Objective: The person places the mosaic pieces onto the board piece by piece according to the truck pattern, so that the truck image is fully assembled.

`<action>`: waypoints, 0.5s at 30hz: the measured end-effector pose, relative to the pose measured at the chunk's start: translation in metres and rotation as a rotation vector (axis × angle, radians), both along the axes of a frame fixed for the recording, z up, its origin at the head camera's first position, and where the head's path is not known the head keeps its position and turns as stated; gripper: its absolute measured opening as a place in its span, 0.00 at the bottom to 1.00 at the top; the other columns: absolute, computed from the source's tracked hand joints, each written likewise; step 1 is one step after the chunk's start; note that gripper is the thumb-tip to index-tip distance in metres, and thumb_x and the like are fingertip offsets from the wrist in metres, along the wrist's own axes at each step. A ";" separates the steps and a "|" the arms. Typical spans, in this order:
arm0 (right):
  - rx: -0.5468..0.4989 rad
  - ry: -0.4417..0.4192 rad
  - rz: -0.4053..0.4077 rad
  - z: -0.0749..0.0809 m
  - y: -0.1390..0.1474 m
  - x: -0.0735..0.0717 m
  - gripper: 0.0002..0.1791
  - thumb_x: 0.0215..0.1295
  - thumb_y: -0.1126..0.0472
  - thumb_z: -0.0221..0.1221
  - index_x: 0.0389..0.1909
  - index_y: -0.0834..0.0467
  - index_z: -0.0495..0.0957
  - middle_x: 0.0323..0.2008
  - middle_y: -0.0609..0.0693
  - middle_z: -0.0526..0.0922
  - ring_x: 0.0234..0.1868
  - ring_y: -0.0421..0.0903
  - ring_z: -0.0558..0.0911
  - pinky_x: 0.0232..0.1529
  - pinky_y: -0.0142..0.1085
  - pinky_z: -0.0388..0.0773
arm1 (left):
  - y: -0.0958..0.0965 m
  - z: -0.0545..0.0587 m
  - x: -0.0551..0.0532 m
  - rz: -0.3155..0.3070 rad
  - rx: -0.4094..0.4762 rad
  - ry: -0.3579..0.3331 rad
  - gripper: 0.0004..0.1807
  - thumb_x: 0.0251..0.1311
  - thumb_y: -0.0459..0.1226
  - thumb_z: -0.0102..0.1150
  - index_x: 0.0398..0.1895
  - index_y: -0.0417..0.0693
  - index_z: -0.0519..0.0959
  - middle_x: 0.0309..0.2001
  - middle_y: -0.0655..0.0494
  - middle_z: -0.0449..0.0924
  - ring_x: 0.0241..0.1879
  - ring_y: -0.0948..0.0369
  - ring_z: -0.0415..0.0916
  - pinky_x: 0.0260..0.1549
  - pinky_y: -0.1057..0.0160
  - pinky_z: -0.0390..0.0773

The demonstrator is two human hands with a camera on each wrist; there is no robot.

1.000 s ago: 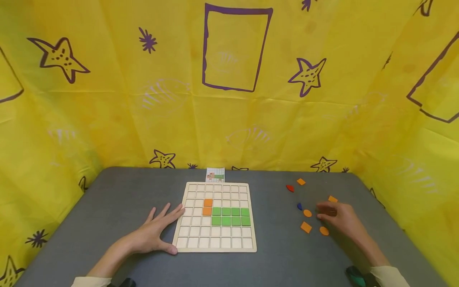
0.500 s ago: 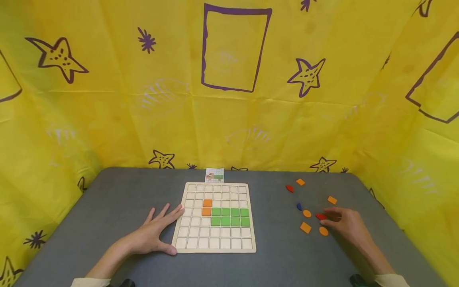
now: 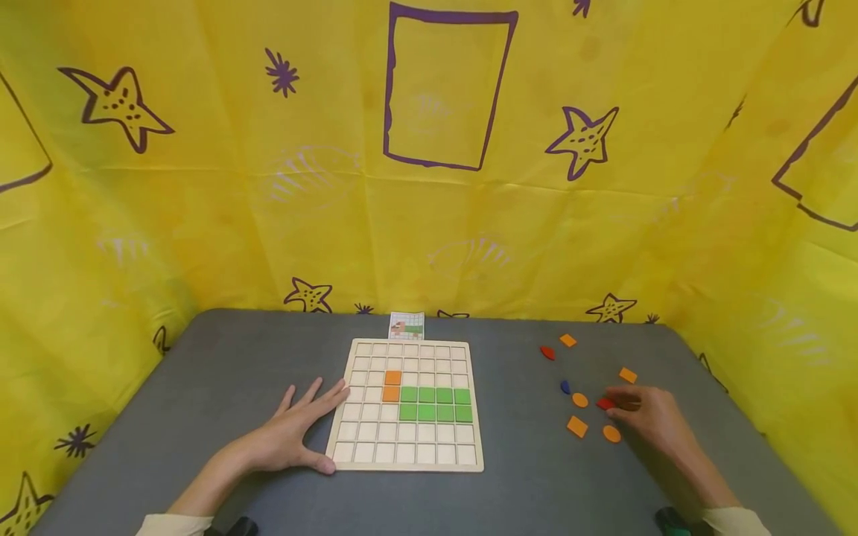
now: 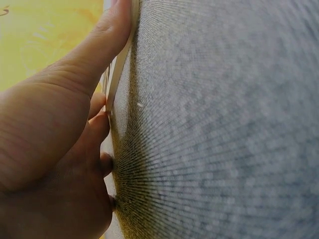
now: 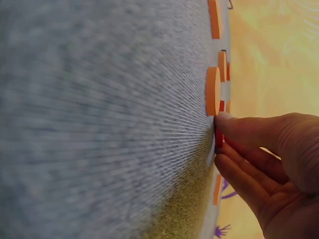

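Note:
My left hand (image 3: 288, 435) lies with fingers spread along the left side of a wooden grid board (image 3: 385, 467). The fingertips touch its frame, and the thumb is at the near left corner. Green square tiles (image 3: 426, 412) fill two rows on the board's right, with two orange square tiles (image 3: 392, 378) beside them. Over on the right, my right hand (image 3: 650, 417) pinches a small red tile (image 3: 605, 403) low at the tabletop. In the right wrist view, thumb and fingers close around the red tile (image 5: 219, 134), hiding part of its shape.
Around the right hand lie orange round tiles (image 3: 611, 433), orange square tiles (image 3: 576, 426), a blue half-round piece (image 3: 565, 386) and another red piece (image 3: 547, 353). A small picture card (image 3: 407, 326) lies behind the board. A yellow printed cloth (image 3: 429, 223) hangs beyond the grey table (image 3: 268, 350).
My right hand shifts slightly back from over the red tile, bringing it into view, and now pinches it. The left hand and board stay put; the head view shifts slightly.

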State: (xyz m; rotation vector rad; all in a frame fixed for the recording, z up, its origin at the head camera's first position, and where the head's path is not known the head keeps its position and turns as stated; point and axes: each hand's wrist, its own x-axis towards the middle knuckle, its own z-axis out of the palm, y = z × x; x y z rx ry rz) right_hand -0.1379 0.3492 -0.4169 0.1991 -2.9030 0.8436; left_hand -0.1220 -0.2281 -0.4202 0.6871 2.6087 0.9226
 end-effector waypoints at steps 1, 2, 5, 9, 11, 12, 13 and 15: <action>-0.002 -0.007 0.001 0.000 0.000 0.000 0.17 0.54 0.64 0.71 0.45 0.65 0.84 0.40 0.59 0.87 0.39 0.54 0.87 0.34 0.38 0.83 | 0.000 0.000 0.000 0.001 0.000 -0.001 0.63 0.37 0.58 0.74 0.77 0.47 0.55 0.78 0.47 0.46 0.74 0.35 0.30 0.63 0.32 0.21; -0.004 -0.016 -0.001 0.001 0.000 -0.001 0.17 0.54 0.64 0.70 0.46 0.65 0.84 0.41 0.60 0.87 0.39 0.54 0.87 0.34 0.37 0.83 | 0.000 0.000 0.000 0.002 0.002 -0.003 0.63 0.37 0.58 0.74 0.77 0.47 0.55 0.78 0.47 0.45 0.74 0.35 0.30 0.63 0.32 0.20; 0.001 -0.018 -0.005 0.004 -0.003 -0.004 0.18 0.55 0.63 0.70 0.46 0.66 0.84 0.41 0.61 0.86 0.39 0.55 0.87 0.32 0.37 0.83 | -0.001 0.000 0.001 -0.002 0.005 -0.006 0.62 0.37 0.58 0.74 0.77 0.47 0.54 0.78 0.47 0.45 0.75 0.36 0.29 0.63 0.32 0.20; 0.015 0.034 0.018 0.010 -0.013 -0.011 0.17 0.54 0.65 0.70 0.45 0.66 0.84 0.39 0.60 0.87 0.38 0.55 0.87 0.33 0.39 0.83 | -0.001 0.000 0.001 -0.001 0.004 -0.008 0.62 0.38 0.58 0.74 0.77 0.47 0.54 0.78 0.47 0.45 0.75 0.36 0.29 0.63 0.32 0.20; 0.008 0.061 0.037 0.014 -0.019 -0.015 0.17 0.55 0.65 0.70 0.45 0.66 0.84 0.38 0.59 0.87 0.38 0.55 0.87 0.34 0.40 0.83 | -0.001 0.000 0.001 0.002 0.000 -0.009 0.62 0.38 0.58 0.74 0.77 0.48 0.54 0.78 0.48 0.45 0.75 0.36 0.29 0.63 0.32 0.20; 0.001 0.073 0.048 0.015 -0.022 -0.016 0.17 0.55 0.65 0.70 0.45 0.66 0.84 0.38 0.58 0.87 0.38 0.55 0.87 0.34 0.40 0.83 | -0.001 0.001 0.000 0.004 -0.002 -0.010 0.62 0.38 0.58 0.74 0.77 0.48 0.54 0.78 0.48 0.45 0.75 0.36 0.29 0.63 0.32 0.20; -0.009 0.079 0.058 0.016 -0.026 -0.018 0.17 0.55 0.66 0.70 0.46 0.67 0.84 0.38 0.58 0.88 0.38 0.55 0.87 0.35 0.40 0.83 | 0.000 0.001 0.000 0.004 -0.004 -0.010 0.63 0.38 0.58 0.74 0.77 0.48 0.54 0.78 0.48 0.45 0.75 0.37 0.29 0.63 0.32 0.20; -0.035 0.081 0.078 0.018 -0.032 -0.021 0.17 0.55 0.66 0.70 0.46 0.67 0.84 0.38 0.58 0.88 0.38 0.55 0.87 0.34 0.38 0.83 | 0.000 0.001 0.000 0.004 -0.006 -0.011 0.63 0.38 0.58 0.74 0.77 0.48 0.54 0.78 0.49 0.45 0.75 0.37 0.29 0.63 0.32 0.20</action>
